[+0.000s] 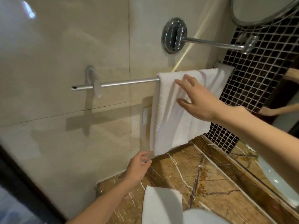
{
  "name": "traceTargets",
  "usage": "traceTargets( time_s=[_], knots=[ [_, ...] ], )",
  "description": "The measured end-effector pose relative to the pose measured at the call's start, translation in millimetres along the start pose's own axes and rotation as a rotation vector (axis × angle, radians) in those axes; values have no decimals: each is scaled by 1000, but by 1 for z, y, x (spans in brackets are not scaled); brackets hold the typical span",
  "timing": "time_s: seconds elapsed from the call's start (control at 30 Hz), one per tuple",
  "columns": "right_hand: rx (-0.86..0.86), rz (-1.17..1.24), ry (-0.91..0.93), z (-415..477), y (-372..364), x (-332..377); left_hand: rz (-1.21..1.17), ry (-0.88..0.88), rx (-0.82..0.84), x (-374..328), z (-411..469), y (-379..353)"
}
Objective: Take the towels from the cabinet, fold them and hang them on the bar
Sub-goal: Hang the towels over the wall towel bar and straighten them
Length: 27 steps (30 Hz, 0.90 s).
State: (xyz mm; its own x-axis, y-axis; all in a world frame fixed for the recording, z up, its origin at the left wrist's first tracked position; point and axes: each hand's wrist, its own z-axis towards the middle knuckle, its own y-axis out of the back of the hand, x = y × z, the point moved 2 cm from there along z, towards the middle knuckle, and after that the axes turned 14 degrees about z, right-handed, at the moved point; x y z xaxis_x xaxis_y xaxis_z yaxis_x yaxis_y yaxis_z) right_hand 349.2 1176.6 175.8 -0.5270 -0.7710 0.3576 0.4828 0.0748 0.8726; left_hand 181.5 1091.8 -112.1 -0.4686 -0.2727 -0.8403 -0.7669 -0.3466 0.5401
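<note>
A folded white towel (169,113) hangs over the right half of the metal towel bar (126,82) on the beige tiled wall. My right hand (195,101) lies flat on the towel's front with fingers spread. Below it, my left hand (139,165) hovers at the towel's lower left corner, fingers loosely curled, close to the hem; whether it touches the cloth is unclear. A second white towel (161,206) lies folded on the brown marble counter (210,183) near the bottom of the view.
A chrome swing arm (176,36) with a round mirror (258,8) juts from the wall above the bar. Dark mosaic tiles (252,75) and a wall mirror stand at right. A white basin (275,173) sits in the counter. A dark door frame runs at left.
</note>
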Motion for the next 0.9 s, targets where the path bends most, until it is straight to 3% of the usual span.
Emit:
traceTargets(
  time_s=[0.27,0.6,0.9],
  knots=[
    [84,35,-95,-90,-40,21,-10,-33,70,-3,-59,35],
    [143,61,-323,-244,-82,59,-3,-198,103,2,-181,48],
    [176,158,-500,-356,-117,53,75,-58,239,35,-273,32]
  ],
)
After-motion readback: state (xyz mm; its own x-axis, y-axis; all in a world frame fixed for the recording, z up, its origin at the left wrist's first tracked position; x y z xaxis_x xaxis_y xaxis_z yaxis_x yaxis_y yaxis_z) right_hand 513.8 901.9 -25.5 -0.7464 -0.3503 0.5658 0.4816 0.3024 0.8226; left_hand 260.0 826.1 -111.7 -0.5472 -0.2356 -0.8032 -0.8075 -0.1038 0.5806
